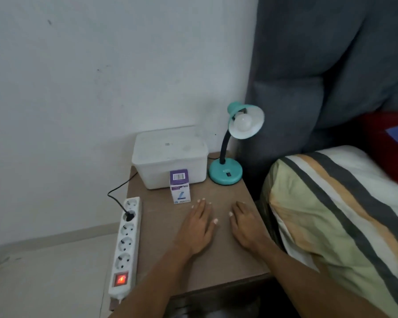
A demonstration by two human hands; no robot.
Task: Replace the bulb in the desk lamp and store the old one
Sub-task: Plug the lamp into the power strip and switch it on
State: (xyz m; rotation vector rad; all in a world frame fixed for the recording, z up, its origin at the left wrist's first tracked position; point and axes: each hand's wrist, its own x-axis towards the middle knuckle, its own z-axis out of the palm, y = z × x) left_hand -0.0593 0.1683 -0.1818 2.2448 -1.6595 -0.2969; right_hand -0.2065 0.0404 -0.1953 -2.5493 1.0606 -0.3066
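Both my left hand (199,227) and right hand (246,226) rest flat and empty on the surface (228,193). Power strip (124,246) glows live; I'd unplug first, then steady the lamp (236,143).

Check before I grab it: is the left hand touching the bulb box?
Apart. The head view shows bare tabletop between the left hand and the bulb box.
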